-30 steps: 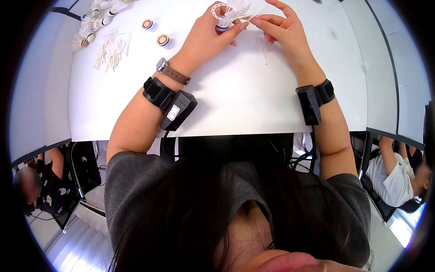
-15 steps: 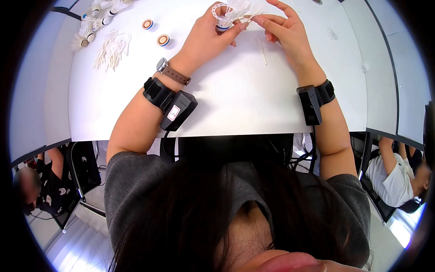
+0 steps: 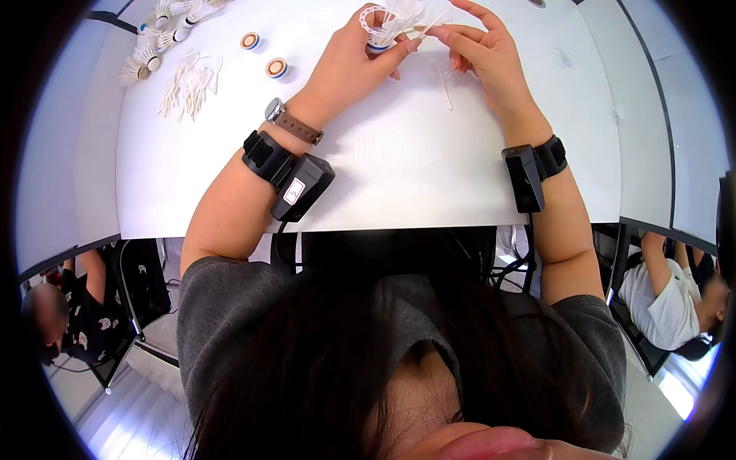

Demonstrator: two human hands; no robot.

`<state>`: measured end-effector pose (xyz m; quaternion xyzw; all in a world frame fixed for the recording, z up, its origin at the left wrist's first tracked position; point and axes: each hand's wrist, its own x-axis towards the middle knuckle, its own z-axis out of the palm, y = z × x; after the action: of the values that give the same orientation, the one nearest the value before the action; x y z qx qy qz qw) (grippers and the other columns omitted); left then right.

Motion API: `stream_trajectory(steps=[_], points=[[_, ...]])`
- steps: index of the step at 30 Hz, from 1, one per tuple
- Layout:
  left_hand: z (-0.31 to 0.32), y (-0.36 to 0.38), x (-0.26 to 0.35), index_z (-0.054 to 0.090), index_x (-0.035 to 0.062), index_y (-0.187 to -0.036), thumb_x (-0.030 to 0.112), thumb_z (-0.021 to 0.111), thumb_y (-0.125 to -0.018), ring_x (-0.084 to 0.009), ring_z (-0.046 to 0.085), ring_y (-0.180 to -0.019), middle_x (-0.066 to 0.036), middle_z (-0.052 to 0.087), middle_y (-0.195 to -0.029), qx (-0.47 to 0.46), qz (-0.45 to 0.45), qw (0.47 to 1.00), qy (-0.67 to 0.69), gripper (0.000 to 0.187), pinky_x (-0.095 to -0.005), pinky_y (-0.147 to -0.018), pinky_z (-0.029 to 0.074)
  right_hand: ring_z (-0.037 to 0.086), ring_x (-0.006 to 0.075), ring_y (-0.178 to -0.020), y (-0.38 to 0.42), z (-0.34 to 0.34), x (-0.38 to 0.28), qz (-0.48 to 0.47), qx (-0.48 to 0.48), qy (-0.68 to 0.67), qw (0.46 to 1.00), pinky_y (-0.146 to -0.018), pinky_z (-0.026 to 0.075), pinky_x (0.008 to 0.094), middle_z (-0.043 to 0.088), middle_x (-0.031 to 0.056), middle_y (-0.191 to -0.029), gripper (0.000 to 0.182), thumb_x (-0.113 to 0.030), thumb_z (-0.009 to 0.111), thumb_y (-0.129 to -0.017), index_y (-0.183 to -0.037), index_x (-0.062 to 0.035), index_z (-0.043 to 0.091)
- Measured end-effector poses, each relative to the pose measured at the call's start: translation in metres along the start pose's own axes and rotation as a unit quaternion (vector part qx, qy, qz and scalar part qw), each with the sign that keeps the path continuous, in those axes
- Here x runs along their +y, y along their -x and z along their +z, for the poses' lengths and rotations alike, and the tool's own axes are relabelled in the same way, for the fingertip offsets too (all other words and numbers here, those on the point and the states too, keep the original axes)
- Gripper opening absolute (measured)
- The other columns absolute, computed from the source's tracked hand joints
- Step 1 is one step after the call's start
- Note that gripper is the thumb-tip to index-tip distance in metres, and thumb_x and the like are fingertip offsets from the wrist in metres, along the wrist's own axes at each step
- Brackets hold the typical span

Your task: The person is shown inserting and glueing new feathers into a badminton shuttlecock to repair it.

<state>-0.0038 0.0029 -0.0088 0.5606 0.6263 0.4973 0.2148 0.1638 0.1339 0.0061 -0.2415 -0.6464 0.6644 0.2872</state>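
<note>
At the top of the view, my left hand (image 3: 349,65) is closed around a partly feathered shuttlecock (image 3: 402,14). Its blue-banded base and a white perforated ring show beside the fingers. Thumb and index finger of my right hand (image 3: 487,57) pinch a white feather (image 3: 431,28) by the shuttlecock's feathers, the other fingers loosely curled. Just below the right fingers, a loose feather (image 3: 445,88) lies on the white table (image 3: 399,169). Two cork bases, one farther back (image 3: 250,41) and one nearer (image 3: 277,68), stand left of my left hand.
A heap of white feather stems (image 3: 186,88) lies on the left of the table. Several whole shuttlecocks (image 3: 157,42) are grouped at the far left corner. White fluff (image 3: 563,56) sits to the right. Partitions flank the table, with other people seated beyond both sides.
Very little differs. Both hands stay in place around the shuttlecock and feather, with only a slight shift of the feathers and right fingers.
</note>
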Motion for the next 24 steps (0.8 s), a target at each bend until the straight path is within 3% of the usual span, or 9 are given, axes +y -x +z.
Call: stream_trajectory(steps=[24], points=[[0.000, 0.001, -0.001, 0.057, 0.0050, -0.116, 0.023, 0.069, -0.097, -0.0079, 0.064, -0.067, -0.002, 0.066, -0.093, -0.005, -0.011, 1.000, -0.009, 0.029, -0.0219, -0.064, 0.054, 0.053, 0.0027, -0.059, -0.003, 0.000, 0.007, -0.021, -0.006, 0.007, 1.000, -0.051, 0.044, 0.0171, 0.066, 0.0019, -0.094, 0.055, -0.006, 0.068, -0.095, -0.143, -0.0027, 0.043]])
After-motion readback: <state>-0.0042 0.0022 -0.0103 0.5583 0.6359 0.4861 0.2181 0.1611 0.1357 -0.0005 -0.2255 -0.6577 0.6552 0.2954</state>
